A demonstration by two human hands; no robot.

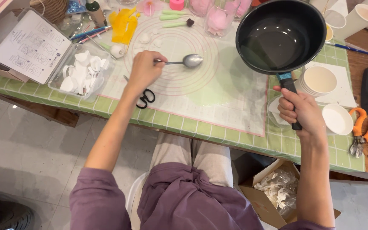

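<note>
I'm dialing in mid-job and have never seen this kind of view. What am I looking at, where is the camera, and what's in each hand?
There is no machine here: these are a person's two bare hands, seen from a camera worn on their head and looking down, so their lap shows at the bottom. The left hand holds a metal spoon by its handle, with the bowl lying over a pale round-marked mat. The right hand grips the handle of a black pan, raised and tilted; its inside looks glossy, as if holding clear liquid. The green checked table also carries black scissors, a clear box of white pieces, stacked white cups and orange scissors.
</note>
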